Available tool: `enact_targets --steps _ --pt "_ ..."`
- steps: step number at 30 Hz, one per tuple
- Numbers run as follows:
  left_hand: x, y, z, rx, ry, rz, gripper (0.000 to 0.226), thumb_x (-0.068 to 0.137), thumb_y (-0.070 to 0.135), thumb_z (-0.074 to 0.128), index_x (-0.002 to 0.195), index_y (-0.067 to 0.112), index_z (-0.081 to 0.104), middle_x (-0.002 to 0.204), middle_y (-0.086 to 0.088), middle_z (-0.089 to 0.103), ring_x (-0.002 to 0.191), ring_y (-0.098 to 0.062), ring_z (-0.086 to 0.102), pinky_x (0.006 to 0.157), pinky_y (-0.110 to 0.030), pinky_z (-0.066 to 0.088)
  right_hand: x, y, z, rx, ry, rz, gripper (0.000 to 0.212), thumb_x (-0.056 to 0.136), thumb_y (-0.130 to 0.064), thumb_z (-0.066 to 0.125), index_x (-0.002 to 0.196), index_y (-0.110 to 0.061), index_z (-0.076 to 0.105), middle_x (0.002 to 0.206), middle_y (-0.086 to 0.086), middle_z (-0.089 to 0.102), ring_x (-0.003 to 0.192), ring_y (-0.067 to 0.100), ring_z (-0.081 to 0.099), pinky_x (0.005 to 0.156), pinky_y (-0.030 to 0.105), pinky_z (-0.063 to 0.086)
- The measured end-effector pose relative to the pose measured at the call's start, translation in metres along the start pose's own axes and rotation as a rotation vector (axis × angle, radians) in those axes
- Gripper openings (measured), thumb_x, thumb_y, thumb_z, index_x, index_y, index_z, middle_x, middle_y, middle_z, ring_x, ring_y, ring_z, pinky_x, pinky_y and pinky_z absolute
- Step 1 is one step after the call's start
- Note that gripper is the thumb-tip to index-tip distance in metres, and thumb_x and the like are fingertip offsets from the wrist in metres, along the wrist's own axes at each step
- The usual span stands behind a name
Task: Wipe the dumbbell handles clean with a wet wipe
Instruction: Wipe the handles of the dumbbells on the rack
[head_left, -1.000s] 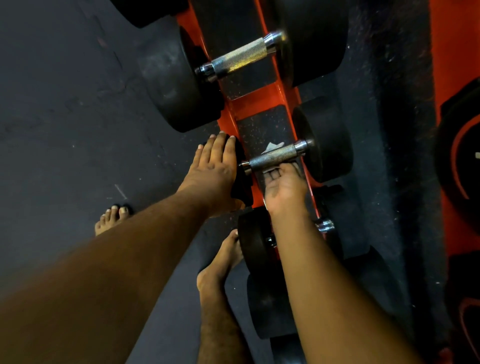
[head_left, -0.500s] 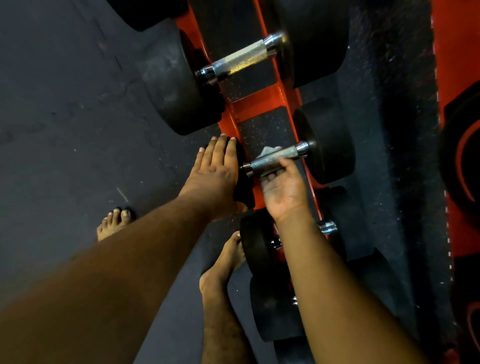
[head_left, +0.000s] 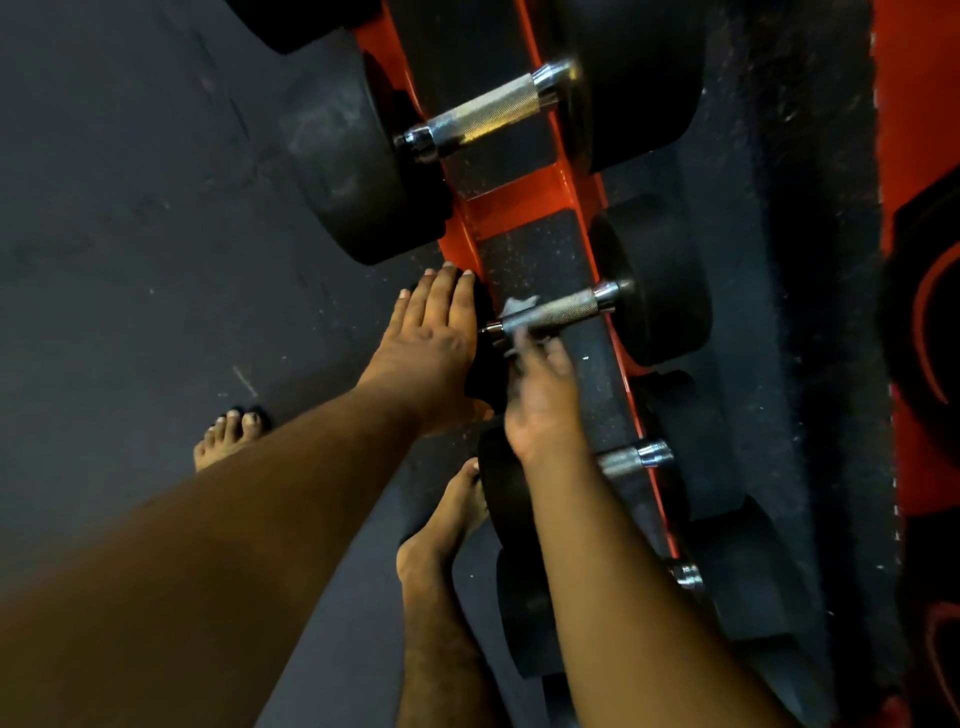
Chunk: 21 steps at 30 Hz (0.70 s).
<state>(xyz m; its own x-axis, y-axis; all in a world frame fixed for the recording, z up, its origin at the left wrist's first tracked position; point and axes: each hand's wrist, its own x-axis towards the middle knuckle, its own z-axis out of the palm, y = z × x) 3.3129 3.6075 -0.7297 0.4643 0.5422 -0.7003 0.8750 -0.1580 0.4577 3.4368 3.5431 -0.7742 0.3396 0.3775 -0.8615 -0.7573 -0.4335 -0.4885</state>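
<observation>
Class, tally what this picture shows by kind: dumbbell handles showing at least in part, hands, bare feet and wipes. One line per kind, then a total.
Dumbbell handles: 4 (of the lowest, only a chrome end shows)
Hands: 2, the left hand and the right hand
Bare feet: 2
Wipes: 1, the wet wipe
Total: 9

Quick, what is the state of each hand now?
Left hand: open, flat on the dumbbell's black end.
Right hand: blurred; holds the wet wipe at the handle.
</observation>
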Motion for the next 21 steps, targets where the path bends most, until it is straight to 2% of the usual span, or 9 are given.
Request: enact_targets --steps 2,5,9,11,14,16,18,20,21 --pt "0.000 0.000 -0.001 -0.005 0.006 0.001 0.144 0.066 0.057 0.086 0.159 0.007 -0.012 0.168 -0.013 -0.013 0.156 -0.030 -0.015 0.126 -0.043 -0.009 -0.004 0.009 -0.001 -0.085 0.006 -0.036 0.020 0.100 -0.001 0.053 0.115 -0.007 0.064 0.112 0.014 0.069 0.099 0.022 0.066 0.096 0.038 0.050" --pt "0.000 -0.001 -0.001 -0.001 0.000 0.006 0.146 0.065 0.057 0.087 0.159 0.007 -0.012 0.168 -0.014 -0.013 0.156 -0.030 -0.015 0.126 -0.044 -0.008 -0.008 0.011 -0.006 -0.120 0.152 -0.092 0.023 0.101 0.003 0.048 0.119 -0.001 0.063 0.109 0.015 0.069 0.099 0.021 0.068 0.089 0.032 0.056" --pt "-0.001 -0.001 0.000 0.009 0.007 0.003 0.146 0.064 0.058 0.087 0.159 0.009 -0.012 0.169 -0.013 -0.012 0.156 -0.030 -0.014 0.127 -0.045 -0.007 -0.007 -0.016 0.001 0.115 0.323 -0.187 0.031 0.101 0.002 0.049 0.130 -0.003 0.059 0.101 0.005 0.071 0.092 0.015 0.069 0.097 0.035 0.055" --pt "0.001 -0.002 0.002 0.002 0.011 0.004 0.146 0.064 0.056 0.088 0.160 0.009 -0.012 0.169 -0.013 -0.012 0.156 -0.030 -0.014 0.126 -0.045 -0.007 0.004 -0.030 0.010 0.188 0.368 -0.223 0.034 0.101 0.001 0.049 0.134 -0.005 0.058 0.099 0.001 0.070 0.088 0.011 0.068 0.090 0.029 0.056" --pt "0.000 0.000 0.001 0.001 0.013 0.000 0.145 0.065 0.055 0.088 0.159 0.008 -0.011 0.169 -0.013 -0.012 0.156 -0.030 -0.014 0.125 -0.044 -0.009 -0.003 -0.011 0.028 -0.064 0.363 -0.107 0.015 0.103 -0.008 0.053 0.111 -0.012 0.065 0.090 0.002 0.069 0.083 0.017 0.067 0.071 0.027 0.057" --pt "0.000 0.000 0.000 -0.005 0.011 0.002 0.144 0.065 0.055 0.088 0.159 0.007 -0.011 0.169 -0.014 -0.012 0.156 -0.030 -0.014 0.124 -0.044 -0.009 -0.011 0.005 0.024 -0.176 0.283 -0.014 0.016 0.102 -0.004 0.051 0.097 -0.012 0.064 0.090 0.009 0.069 0.092 0.027 0.066 0.085 0.040 0.058" --pt "0.000 0.000 0.000 -0.010 0.011 0.001 0.145 0.065 0.057 0.087 0.159 0.007 -0.011 0.169 -0.014 -0.012 0.156 -0.030 -0.014 0.124 -0.044 -0.009 -0.016 0.003 0.012 -0.214 0.230 -0.019 0.019 0.101 0.002 0.049 0.096 -0.009 0.064 0.089 0.010 0.068 0.091 0.028 0.066 0.089 0.038 0.056" --pt "0.000 -0.001 0.000 -0.013 0.009 0.002 0.145 0.064 0.057 0.088 0.160 0.007 -0.010 0.169 -0.014 -0.011 0.156 -0.030 -0.014 0.125 -0.044 -0.008 -0.025 -0.009 0.001 -0.403 0.210 -0.197 0.019 0.100 -0.003 0.051 0.104 -0.008 0.069 0.094 0.005 0.072 0.091 0.018 0.070 0.088 0.032 0.058" --pt "0.000 -0.002 0.000 -0.013 0.013 0.004 0.144 0.065 0.056 0.088 0.160 0.008 -0.010 0.169 -0.014 -0.011 0.156 -0.030 -0.014 0.125 -0.044 -0.008 -0.030 -0.016 -0.002 -0.603 0.202 -0.401 0.024 0.099 -0.005 0.052 0.111 -0.009 0.072 0.104 0.001 0.074 0.098 0.012 0.070 0.093 0.030 0.056"
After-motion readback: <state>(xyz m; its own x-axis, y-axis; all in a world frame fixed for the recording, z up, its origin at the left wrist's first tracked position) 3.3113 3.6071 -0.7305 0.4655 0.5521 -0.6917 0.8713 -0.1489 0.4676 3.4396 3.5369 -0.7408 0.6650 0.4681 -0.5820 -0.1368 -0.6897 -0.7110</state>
